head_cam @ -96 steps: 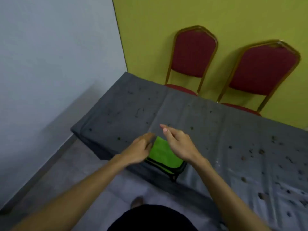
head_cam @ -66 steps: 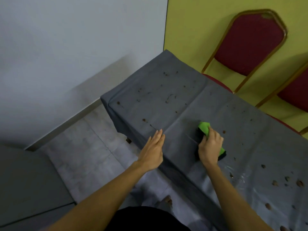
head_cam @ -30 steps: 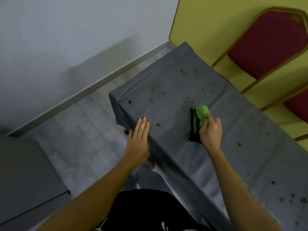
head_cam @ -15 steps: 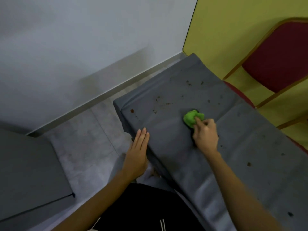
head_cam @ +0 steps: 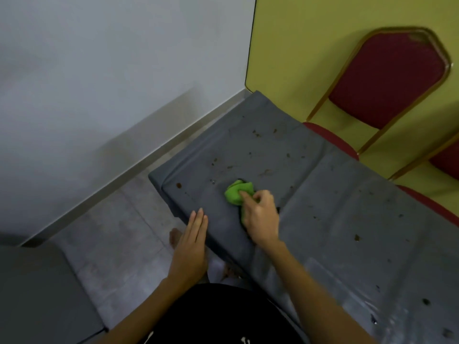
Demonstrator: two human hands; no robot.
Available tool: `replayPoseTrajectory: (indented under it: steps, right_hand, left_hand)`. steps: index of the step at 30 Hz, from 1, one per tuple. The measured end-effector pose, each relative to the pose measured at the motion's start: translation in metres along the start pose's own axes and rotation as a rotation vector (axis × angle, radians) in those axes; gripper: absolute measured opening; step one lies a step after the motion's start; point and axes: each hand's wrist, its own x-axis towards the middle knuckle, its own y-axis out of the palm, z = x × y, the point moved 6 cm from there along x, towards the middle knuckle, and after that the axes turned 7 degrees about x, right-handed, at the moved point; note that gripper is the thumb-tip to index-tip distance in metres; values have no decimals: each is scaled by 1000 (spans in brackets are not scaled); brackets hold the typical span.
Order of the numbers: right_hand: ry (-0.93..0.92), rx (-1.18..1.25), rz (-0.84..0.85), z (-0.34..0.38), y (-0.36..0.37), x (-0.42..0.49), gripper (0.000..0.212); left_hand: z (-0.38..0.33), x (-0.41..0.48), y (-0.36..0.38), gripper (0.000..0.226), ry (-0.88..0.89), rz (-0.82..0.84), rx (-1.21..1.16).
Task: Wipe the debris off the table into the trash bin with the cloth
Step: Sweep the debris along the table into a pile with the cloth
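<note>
Left hand [head_cam: 192, 244], fingers straight and together, lies flat at the near edge of the grey-draped tabletop [head_cam: 323, 184]. Bunched green cloth [head_cam: 237, 192] sits near the tabletop's left end, clutched by the right hand [head_cam: 260, 217], apparently mid-wipe. Next, the brown debris specks [head_cam: 357, 237] need sweeping edgeward; no trash bin shows.

Cloth bunched up and moved toward the table's end

The cloth [head_cam: 238, 193], flat under 2 hands 3.2 s ago, is now crumpled in the right hand [head_cam: 260, 217], farther along the table [head_cam: 323, 194]. The left hand [head_cam: 192, 247] has let go and lies flat at the cloth's 7 o'clock.
</note>
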Motion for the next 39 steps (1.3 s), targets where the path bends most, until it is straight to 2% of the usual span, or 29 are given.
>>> replayPoseTrajectory:
  steps: [2, 3, 5, 8, 10, 12, 14, 16, 19, 21, 24, 26, 28, 30, 34, 37, 39]
  right_hand:
    - [156, -11, -172, -41, -25, 19, 31]
    - [165, -19, -187, -49, -31, 24, 32]
    - [125, -69, -170, -44, -35, 27, 29]
    - [14, -20, -157, 2, -22, 19, 26]
    - [-106, 22, -85, 49, 2, 6, 26]
    - [-193, 38, 92, 87, 39, -8, 30]
    - [-231, 12, 244, 106, 68, -21, 39]
    - [-296, -42, 242, 107, 68, -18, 39]
    - [-417, -115, 138, 82, 47, 17, 38]
    - [-326, -174, 60, 47, 30, 54, 40]
    - [-64, -178, -8, -3, 3, 98, 37]
    - [67, -110, -11, -11, -2, 114, 35]
    - [162, -24, -29, 10, 3, 111, 34]
    - [80, 71, -21, 56, 22, 91, 30]
    - [-264, 8, 274, 133, 81, 32, 30]
    - [-397, -122, 244, 124, 75, 45, 31]
    - [-353, -188, 174, 99, 60, 75, 33]
  left_hand:
    - [-1, -1, 0, 81, -25, 16, 16]
    - [-3, 0, -2, 79, -45, 31, 20]
    - [-6, 7, -14, 74, -116, 65, 14]
    - [12, 27, -42, 76, -311, 60, 87]
    - [26, 37, -51, 76, -337, 100, 156]
    - [33, 39, -47, 73, -300, 181, 199]
    - [37, 35, -46, 69, -287, 192, 204]
    - [40, 34, -46, 68, -284, 184, 199]
    - [39, 34, -46, 72, -303, 216, 161]
    - [40, 33, -46, 79, -294, 245, 148]
    - [47, 34, -48, 81, -263, 233, 139]
    - [53, 33, -49, 81, -223, 202, 121]
    - [56, 31, -48, 78, -191, 155, 42]
    - [58, 29, -46, 77, -156, 116, -24]
    - [67, 28, -43, 69, -110, 46, -85]
    - [68, 28, -41, 72, -117, 51, -79]
    - [64, 29, -42, 76, -109, 64, -64]
